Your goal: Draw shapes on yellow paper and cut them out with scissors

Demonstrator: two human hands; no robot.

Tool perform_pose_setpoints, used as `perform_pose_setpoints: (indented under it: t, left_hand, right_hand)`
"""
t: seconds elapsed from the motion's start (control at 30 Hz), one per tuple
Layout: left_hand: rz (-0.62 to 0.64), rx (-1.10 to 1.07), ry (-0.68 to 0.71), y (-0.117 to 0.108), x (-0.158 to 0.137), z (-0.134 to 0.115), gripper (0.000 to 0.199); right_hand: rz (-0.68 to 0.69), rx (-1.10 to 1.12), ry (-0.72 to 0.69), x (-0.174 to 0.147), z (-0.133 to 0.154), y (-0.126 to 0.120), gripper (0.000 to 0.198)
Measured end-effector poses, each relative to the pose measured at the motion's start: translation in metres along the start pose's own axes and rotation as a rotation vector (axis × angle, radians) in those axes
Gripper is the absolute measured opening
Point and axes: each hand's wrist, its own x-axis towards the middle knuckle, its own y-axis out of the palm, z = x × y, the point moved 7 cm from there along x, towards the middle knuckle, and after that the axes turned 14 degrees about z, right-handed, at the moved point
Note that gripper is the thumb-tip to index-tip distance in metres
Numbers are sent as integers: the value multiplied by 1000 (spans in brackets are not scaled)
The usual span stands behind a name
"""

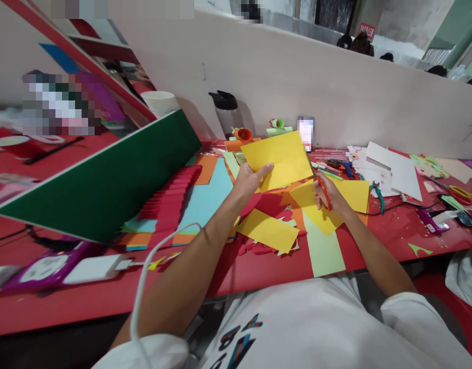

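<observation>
My left hand [253,177] grips a sheet of yellow paper [284,159] by its left edge, thumb on top. The sheet is raised above the table. In my right hand [330,193] is a pair of scissors with red-orange handles [325,192]; the blades meet the right edge of the sheet. Below the hands lie more yellow pieces, among them a cut yellow rectangle [268,230] on red paper scraps [254,249]. A pale green strip [324,251] reaches toward the table's front edge.
A dark green board [105,179] stands tilted at the left, beside pleated red paper [172,200]. A bottle [226,110] and a phone [306,132] lean by the wall. Teal-handled pliers [377,197] lie right. A white cable [143,287] crosses my left arm.
</observation>
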Motion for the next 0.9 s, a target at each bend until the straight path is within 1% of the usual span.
perform_pose_setpoints:
  t: [0.17,0.47,0.6,0.8,0.9]
  left_hand:
    - [10,13,-9,1,-1,-1,54]
    - [-9,27,-10,1,-1,-1,53]
    - [-23,33,-25,0,-1,2,54]
    - [-3,-50,-14,3,0,3,54]
    - [-4,-98,-25,3,0,4,54]
  right_hand:
    - [-13,18,20,1,-3,-1,51]
    - [-2,9,0,0,-5,-1,48]
    - [-32,-31,-5,-1,-3,-3,49]
    - [-36,-88,0,-1,-2,-5,46]
    - [-20,-66,4,0,-6,-6,48]
